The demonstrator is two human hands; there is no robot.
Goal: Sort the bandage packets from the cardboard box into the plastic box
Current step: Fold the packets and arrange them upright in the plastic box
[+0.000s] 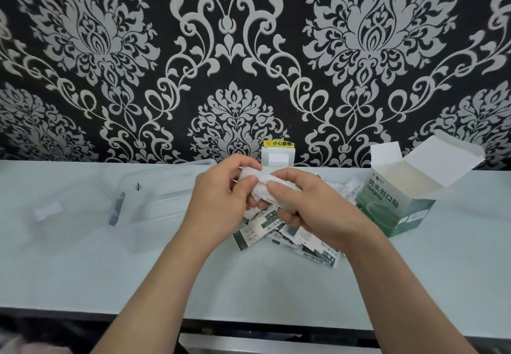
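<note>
1. The wall point(249, 49) with black and silver wallpaper fills the upper half of the view.
2. The pale table point(83, 270) carries all the task's things.
3. The plastic box point(166, 176) is clear and stands on the left, open on top. I see no packets inside it, but its transparent walls make this hard to tell.
4. The cardboard box point(398, 204), green and white, stands on the right with its flaps open. Its inside looks empty from here.
5. The left hand point(218, 201) and the right hand point(312, 204) meet above the middle of the table, between the two boxes.
6. The loose pile of packets point(304, 243) lies on the table under the hands, just beside the cardboard box.
7. The bundle of packets point(262, 185) is held by both hands. The left hand's fingers curl round its left end. The right hand pinches it with the thumb on top and fingers below.
8. A wall socket point(278, 157) with a yellow sticker sits behind the hands.

I judge the step to be gathering and squaring up packets into a neat stack. The next move calls for carrying the bundle left and laying it flat in the plastic box, with a firm grip so that no thin packet slips out.
</note>
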